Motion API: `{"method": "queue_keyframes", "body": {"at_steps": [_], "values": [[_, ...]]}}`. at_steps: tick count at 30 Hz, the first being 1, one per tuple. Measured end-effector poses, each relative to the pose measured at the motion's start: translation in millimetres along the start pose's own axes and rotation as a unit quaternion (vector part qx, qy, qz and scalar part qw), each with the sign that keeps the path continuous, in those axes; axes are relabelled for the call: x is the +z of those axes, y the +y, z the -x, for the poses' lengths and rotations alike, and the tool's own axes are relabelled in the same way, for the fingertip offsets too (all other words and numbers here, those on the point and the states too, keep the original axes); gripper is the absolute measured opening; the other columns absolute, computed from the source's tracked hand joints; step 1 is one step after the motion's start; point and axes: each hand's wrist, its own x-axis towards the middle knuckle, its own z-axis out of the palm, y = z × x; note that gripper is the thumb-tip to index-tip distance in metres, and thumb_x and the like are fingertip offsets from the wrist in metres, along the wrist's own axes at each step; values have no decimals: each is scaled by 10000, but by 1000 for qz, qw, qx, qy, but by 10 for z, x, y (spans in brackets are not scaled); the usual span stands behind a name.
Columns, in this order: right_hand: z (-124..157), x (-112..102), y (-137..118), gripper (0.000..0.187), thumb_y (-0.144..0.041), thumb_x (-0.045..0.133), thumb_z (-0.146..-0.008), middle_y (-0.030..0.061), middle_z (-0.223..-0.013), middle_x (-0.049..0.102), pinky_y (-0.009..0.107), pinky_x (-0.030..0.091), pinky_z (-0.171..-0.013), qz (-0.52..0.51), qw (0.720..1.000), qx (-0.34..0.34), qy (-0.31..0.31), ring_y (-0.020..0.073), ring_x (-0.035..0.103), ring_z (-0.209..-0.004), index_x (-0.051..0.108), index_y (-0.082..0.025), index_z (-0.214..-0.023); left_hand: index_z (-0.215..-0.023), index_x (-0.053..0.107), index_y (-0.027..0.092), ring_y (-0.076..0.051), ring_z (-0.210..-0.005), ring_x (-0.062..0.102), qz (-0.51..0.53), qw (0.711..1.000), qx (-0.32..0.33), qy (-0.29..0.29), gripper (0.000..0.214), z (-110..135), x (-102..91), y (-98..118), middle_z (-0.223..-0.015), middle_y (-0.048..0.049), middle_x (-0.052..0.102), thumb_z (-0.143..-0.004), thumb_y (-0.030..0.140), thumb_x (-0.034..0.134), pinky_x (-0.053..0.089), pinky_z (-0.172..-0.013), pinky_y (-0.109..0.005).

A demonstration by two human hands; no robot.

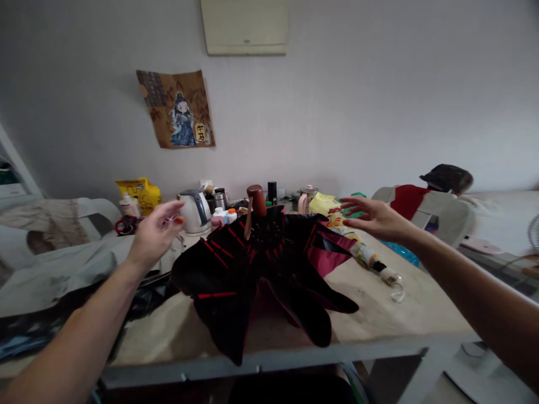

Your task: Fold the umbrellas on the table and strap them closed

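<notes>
Flanking one black umbrella (282, 269), two empty, unclenched hands (155, 231) (377, 217) hover; one furled umbrella (371, 260) lies nearby.

The left hand (156, 231) has slender fingers and an orange-red thumbnail (179, 220); behind its wrist the forearm (90, 308) is bare. The right hand (377, 217) shows a similar reddish thumb tip (347, 222), its forearm (471, 286) likewise bare behind the wrist.

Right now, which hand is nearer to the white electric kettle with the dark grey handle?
Left. The left hand is in front of the kettle, slightly to its left; the right hand is well off to its right.
</notes>
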Motion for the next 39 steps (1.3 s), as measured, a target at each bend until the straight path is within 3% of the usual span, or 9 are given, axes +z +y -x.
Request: {"method": "queue_keyframes", "body": {"at_steps": [2, 7, 15, 20, 26, 29, 33, 36, 39], "values": [[43, 146, -98, 600, -502, 684, -771, 134, -1141, 682, 425, 583, -847, -4, 999, -28, -34, 267, 670, -1003, 583, -195, -1277, -1298, 523, 238, -357, -1320, 492, 119, 979, -80, 148, 552, 333, 81, -111, -1373, -120, 554, -861, 573, 571, 420, -1107, -553], [-41, 630, -232, 549, -424, 700, -781, 122, -1238, 650, 503, 511, -1002, 48, 990, -119, -53, 306, 614, -1152, 598, -209, -1276, -1352, 454, 187, -380, -1331, 486, 203, 961, -189, 11, 848, 701, 413, 13, -1416, -197, 514, -683, 623, 739, 446, -1063, -568], [-279, 934, -380, 600, -372, 693, -809, 131, -1334, 599, 514, 482, -1038, 45, 986, -156, -45, 308, 592, -1199, 521, -202, -1358, -1350, 523, 214, -337, -1348, 465, 48, 993, 33, -102, 678, 235, 572, 485, -1409, -134, 532, -750, 455, 727, 321, -1163, -567], [-345, 798, -182, 735, -497, 761, -745, 147, -1380, 554, 584, 394, -1092, 119, 981, -153, 2, 375, 495, -1293, 512, -218, -1377, -1419, 445, 210, -319, -1302, 508, 105, 987, 53, -107, 792, 46, 585, 349, -1465, -150, 420, -739, 492, 738, 443, -1086, -501], [-540, 934, -224, 1021, -486, 825, -670, 175, -1433, 479, 579, 377, -1090, 151, 971, -163, -86, 389, 444, -1329, 331, -216, -1522, -1403, 476, 158, -334, -1271, 518, 45, 978, 61, -197, 837, -387, 788, 83, -1381, -172, 494, -698, 514, 753, 426, -1080, -489], [-756, 1148, -384, 785, -325, 768, -746, 145, -1369, 552, 447, 451, -1022, 162, 968, -150, -119, 307, 550, -1216, 457, -206, -1457, -1368, 534, 188, -319, -1217, 558, -48, 969, 79, -227, 791, -608, 1017, 163, -1329, -134, 554, -667, 458, 780, 433, -1066, -448], [-1040, 1320, -424, 185, -120, 607, -790, 52, -891, 728, 276, 482, -845, 193, 968, -71, -147, 185, 657, -861, 752, -175, -892, -1094, 726, 211, -299, -1045, 655, -116, 959, 26, -256, 495, -811, 1206, 177, -1086, -85, 697, -603, 229, 786, 486, -957, -363], [-1108, 1200, -206, 187, -72, 555, -758, 45, -691, 686, 275, 467, -749, 215, 974, -6, -76, 176, 635, -715, 703, -159, -683, -709, 743, 180, -306, -887, 692, -130, 961, -38, -241, 92, -835, 1130, -79, -732, -86, 706, -621, 169, 721, 502, -866, -356], [-1034, 976, 76, 178, -73, 551, -737, 59, -627, 659, 289, 465, -677, 217, 974, 61, -4, 191, 627, -658, 671, -146, -628, -695, 735, 172, -313, -873, 694, -116, 969, -97, -197, 75, -773, 997, -379, -677, -97, 699, -647, 218, 700, 505, -834, -360]]}}
